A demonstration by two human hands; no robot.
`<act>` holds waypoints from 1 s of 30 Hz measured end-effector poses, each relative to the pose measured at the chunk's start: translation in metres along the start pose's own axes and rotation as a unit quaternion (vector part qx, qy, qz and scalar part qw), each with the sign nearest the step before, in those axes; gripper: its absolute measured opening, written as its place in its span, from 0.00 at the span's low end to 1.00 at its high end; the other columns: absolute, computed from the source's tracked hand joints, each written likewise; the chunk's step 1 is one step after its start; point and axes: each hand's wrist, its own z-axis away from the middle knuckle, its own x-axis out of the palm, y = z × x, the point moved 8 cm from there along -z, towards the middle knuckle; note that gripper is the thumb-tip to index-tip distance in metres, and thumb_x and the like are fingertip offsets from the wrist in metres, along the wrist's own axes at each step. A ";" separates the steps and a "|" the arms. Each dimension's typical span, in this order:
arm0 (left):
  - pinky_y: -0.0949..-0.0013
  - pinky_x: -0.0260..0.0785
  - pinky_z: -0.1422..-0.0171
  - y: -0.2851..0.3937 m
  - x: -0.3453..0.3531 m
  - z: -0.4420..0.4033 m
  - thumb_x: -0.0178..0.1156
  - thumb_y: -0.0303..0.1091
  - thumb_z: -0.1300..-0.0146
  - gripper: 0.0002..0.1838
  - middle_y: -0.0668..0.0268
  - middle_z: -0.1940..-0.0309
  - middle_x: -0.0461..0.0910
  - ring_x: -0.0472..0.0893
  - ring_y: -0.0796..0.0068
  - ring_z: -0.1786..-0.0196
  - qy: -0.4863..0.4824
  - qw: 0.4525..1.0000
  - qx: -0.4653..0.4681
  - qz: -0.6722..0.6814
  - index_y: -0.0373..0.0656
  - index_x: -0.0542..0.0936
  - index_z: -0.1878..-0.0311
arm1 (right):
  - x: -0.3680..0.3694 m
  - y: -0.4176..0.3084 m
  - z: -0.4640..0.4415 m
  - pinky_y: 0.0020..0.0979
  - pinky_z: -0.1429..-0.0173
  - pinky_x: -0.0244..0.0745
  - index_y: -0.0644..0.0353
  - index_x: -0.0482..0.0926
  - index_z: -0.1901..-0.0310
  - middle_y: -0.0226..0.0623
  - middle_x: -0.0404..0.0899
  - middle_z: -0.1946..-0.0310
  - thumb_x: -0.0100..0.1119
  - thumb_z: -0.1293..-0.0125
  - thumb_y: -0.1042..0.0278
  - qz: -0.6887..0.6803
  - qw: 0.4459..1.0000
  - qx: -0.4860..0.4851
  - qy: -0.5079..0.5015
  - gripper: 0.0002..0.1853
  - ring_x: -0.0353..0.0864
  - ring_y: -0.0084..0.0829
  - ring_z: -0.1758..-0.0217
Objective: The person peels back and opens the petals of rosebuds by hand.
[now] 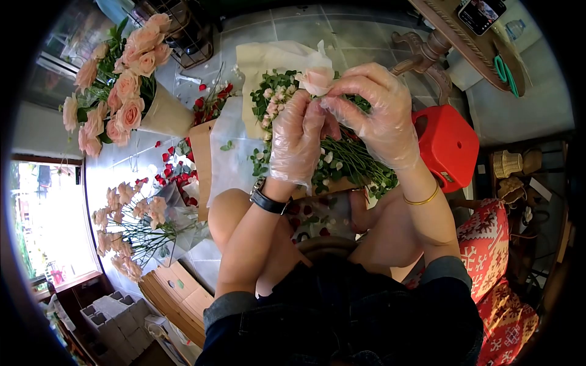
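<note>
A pale pink rose [317, 80] stands upright between my two hands, both in clear plastic gloves. My left hand [299, 131] is closed below the bloom, its thumb and fingers pressed together around the stem area. At the base of the bloom, my right hand [375, 110] pinches with thumb and forefinger; what lies between the fingertips is too small to name. Beneath the hands are small pink spray roses [276, 100] with green leaves, and a bundle of green stems [357, 157] reaching to the right. White and cream wrapping paper [250, 61] lies under them.
At the upper left, a bucket [168, 113] holds peach roses. More roses [140, 210] lie at the left, near scattered red petals [177, 174]. A red stool [448, 146] stands right; above it, a wooden table [452, 30] bears a phone [481, 14] and green-handled scissors [503, 70].
</note>
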 end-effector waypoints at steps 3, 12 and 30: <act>0.81 0.63 0.72 0.006 0.000 -0.001 0.47 0.33 0.33 0.08 0.68 0.78 0.72 0.72 0.84 0.77 0.027 0.999 0.018 -0.001 0.39 0.66 0.57 | 0.000 -0.003 -0.001 0.30 0.67 0.70 0.61 0.78 0.71 0.34 0.74 0.73 0.66 0.54 0.72 0.014 1.000 -0.020 0.004 0.08 0.74 0.36 0.71; 0.80 0.64 0.75 -0.006 -0.007 -0.002 0.48 0.37 0.33 0.08 0.68 0.81 0.70 0.66 0.84 0.80 0.034 0.994 -0.023 0.099 0.42 0.64 0.63 | 0.000 0.025 0.003 0.24 0.65 0.69 0.61 0.77 0.70 0.33 0.76 0.71 0.62 0.49 0.75 -0.159 0.981 0.110 0.018 0.04 0.75 0.25 0.70; 0.78 0.62 0.66 -0.012 -0.007 0.007 0.49 0.38 0.33 0.13 0.70 0.75 0.72 0.68 0.81 0.73 0.106 0.982 -0.100 0.122 0.40 0.71 0.53 | -0.006 0.008 -0.004 0.26 0.62 0.69 0.60 0.76 0.65 0.32 0.71 0.70 0.68 0.52 0.66 -0.125 0.988 0.071 -0.052 0.14 0.72 0.26 0.68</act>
